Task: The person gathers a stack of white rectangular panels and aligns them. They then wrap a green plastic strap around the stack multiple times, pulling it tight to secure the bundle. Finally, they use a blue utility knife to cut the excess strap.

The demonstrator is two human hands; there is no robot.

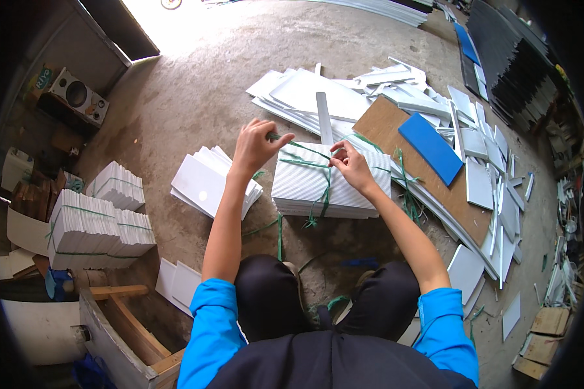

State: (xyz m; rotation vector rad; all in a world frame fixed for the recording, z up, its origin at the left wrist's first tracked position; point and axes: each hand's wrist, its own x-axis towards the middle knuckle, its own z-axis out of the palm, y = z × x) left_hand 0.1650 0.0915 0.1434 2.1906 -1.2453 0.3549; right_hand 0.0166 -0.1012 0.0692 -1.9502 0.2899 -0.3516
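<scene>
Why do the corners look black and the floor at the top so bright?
In the head view, the fisheye lens leaves dark corners and bends straight edges near the rim; daylight washes out the floor at the top; the hands and the tied stack of white sheets are evenly lit and sharp.

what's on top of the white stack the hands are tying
Green strapping crosses the top of the stack of white ribbed panels. The right hand pinches it at the crossing; the left hand pulls one end. Any knot under the right fingers is hidden.
</scene>
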